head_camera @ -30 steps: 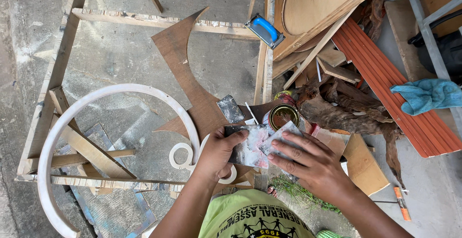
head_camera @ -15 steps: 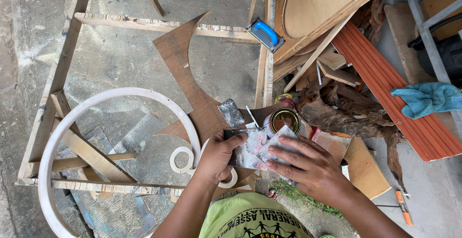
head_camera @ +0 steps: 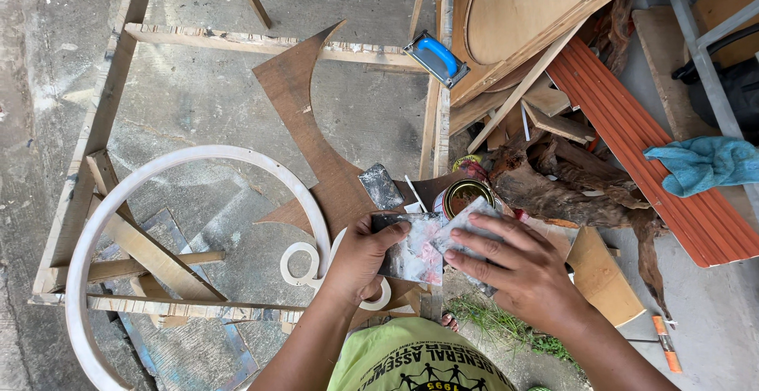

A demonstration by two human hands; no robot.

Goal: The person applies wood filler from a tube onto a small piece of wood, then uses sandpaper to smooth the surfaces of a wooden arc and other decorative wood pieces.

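Left hand (head_camera: 360, 260) clamps paste-smeared flat scraper (head_camera: 411, 253); right hand (head_camera: 518, 276) presses second blade (head_camera: 466, 229) against it, beside open round tin (head_camera: 462, 197); large white wooden ring (head_camera: 198, 158) untouched.

White ring (head_camera: 190, 158), blue-handled float (head_camera: 437, 57) (teal rag (head_camera: 704, 162) nearby)

The right hand (head_camera: 526, 276) now sits a little further toward 9 o'clock than a second ago, its fingertips (head_camera: 452, 242) reaching across the smeared putty board (head_camera: 411, 255) toward the left hand (head_camera: 360, 260). The pale scraper (head_camera: 466, 221) under those fingers slides with it, now covering more of the board's edge at 3 o'clock. The left thumb presses flatter along the board's edge at 12 o'clock. The open tin (head_camera: 460, 197) shows slightly more of its rim.
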